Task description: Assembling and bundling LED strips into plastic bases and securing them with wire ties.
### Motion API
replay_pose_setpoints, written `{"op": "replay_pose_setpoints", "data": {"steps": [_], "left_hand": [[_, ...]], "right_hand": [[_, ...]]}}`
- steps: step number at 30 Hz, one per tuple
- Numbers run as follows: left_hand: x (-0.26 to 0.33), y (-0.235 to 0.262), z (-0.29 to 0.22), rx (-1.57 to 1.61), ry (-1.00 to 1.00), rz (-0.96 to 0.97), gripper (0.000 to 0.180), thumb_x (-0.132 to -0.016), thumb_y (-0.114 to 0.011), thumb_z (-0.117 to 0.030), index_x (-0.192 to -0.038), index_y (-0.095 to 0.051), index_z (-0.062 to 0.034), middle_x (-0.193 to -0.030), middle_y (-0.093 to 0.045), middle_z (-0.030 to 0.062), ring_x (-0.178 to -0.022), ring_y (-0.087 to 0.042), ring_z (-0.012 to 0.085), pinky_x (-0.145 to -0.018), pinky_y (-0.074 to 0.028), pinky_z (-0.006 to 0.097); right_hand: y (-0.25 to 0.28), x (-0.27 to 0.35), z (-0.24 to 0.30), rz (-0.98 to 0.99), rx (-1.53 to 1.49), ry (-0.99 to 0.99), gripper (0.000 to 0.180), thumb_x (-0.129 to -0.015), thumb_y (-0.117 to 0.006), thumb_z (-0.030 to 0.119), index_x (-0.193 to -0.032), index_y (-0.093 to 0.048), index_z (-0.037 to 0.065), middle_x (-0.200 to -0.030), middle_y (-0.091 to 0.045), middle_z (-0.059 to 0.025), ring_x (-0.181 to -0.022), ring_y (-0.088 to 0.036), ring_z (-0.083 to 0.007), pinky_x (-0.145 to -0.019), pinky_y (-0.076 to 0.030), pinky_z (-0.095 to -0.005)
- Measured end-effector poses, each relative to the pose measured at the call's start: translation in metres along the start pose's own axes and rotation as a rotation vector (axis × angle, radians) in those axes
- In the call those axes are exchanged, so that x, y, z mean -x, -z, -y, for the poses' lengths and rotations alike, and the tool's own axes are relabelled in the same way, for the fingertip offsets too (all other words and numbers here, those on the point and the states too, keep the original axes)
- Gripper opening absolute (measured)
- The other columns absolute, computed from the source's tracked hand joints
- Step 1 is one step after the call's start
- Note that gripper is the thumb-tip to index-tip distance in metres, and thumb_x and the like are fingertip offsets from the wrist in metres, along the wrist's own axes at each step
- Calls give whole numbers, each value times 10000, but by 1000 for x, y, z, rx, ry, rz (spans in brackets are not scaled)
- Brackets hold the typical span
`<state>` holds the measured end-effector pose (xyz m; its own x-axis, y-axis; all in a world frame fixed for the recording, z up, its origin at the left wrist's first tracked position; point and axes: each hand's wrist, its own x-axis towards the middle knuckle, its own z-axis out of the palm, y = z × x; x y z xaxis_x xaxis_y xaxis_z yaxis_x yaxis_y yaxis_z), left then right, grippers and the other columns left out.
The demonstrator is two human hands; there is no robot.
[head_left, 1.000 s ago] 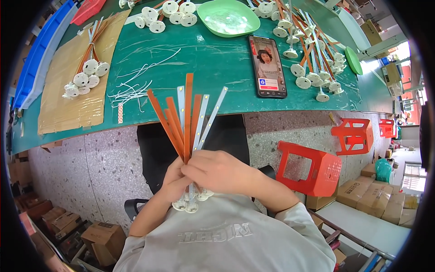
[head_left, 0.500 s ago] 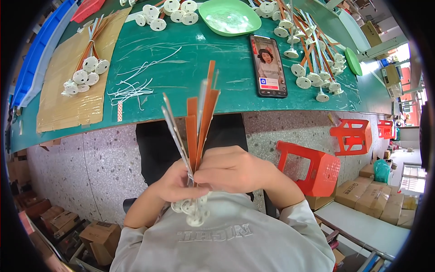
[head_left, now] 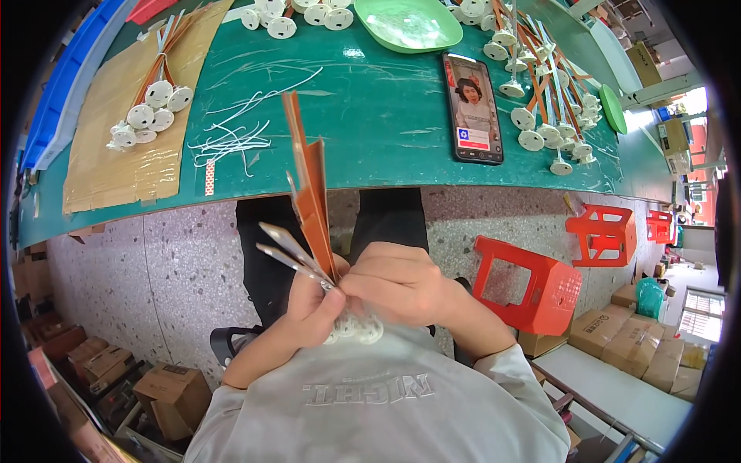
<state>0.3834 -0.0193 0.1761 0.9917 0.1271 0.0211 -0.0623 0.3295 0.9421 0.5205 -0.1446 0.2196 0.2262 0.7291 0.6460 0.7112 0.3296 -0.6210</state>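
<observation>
In front of my chest, my left hand (head_left: 312, 309) is closed around a bundle of brown and silver strips (head_left: 312, 204) with white round ends. The strips fan upward and lean left; the white discs (head_left: 359, 330) hang below my fingers, partly hidden. My right hand (head_left: 397, 284) is pinched against the bundle's middle, and what its fingertips grip is hidden. Loose thin white ties (head_left: 235, 141) lie on the green table (head_left: 370, 147) beyond my hands. A similar bundle (head_left: 158, 100), bound at its middle, rests on a cardboard sheet (head_left: 108, 158) at the left.
A phone (head_left: 472, 108) showing a person lies on the table, below a green bowl (head_left: 409, 27). More disc-ended strips (head_left: 552, 108) are heaped at the right. A blue tray (head_left: 65, 85) borders the far left. Red stools (head_left: 532, 285) and cardboard boxes (head_left: 633, 336) stand right of me.
The bundle has tilted to the left, its silver strips swinging lower. My hands have stayed together at its middle. The view has shifted slightly, so the table items appear farther right.
</observation>
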Motion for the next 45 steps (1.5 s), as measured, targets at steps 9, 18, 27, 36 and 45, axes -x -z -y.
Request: {"op": "replay_pose_setpoints", "data": {"steps": [9, 18, 27, 36, 45], "left_hand": [[-8, -24, 7, -102, -162, -361, 388, -1003, -467, -362, -1049, -501, 22, -798, -545, 30, -686, -481, 65, -610, -387, 226], [-7, -4, 16, -123, -187, -121, 432, -1033, -382, -348, -1031, -533, 57, -600, -470, -12, -515, -416, 64, -488, -324, 224], [-5, 3, 3, 332, 73, 118, 480, -1034, -380, -434, -1038, -533, 21, -660, -461, -15, -543, -389, 53, -494, -316, 217], [-13, -5, 6, 595, 221, 209, 394, -1051, -325, -420, -1001, -483, -62, -671, -446, -7, -533, -376, 74, -487, -313, 224], [-10, -8, -5, 321, 195, 94, 447, -1039, -336, -454, -1021, -489, -35, -678, -425, -14, -535, -355, 59, -491, -310, 208]], "right_hand": [[-8, 4, 3, -101, 91, -63, 241, -617, -664, -98, -854, -651, -50, -734, -639, -115, -621, -637, -255, -558, -518, -321], [-2, 4, 13, -30, -30, -277, 131, -760, -651, -48, -886, -676, -23, -727, -669, -121, -636, -675, -248, -588, -533, -308], [11, -5, 21, 54, -417, -597, 73, -833, -650, -8, -906, -658, -12, -755, -695, -110, -686, -707, -237, -612, -534, -289], [34, -16, 32, 343, 331, -314, 205, -666, -684, 32, -863, -632, 53, -640, -582, -68, -535, -579, -248, -483, -450, -335], [25, -1, 17, 256, 588, 29, 231, -567, -647, 113, -789, -637, 49, -850, -585, -17, -748, -556, -174, -524, -478, -272]]}}
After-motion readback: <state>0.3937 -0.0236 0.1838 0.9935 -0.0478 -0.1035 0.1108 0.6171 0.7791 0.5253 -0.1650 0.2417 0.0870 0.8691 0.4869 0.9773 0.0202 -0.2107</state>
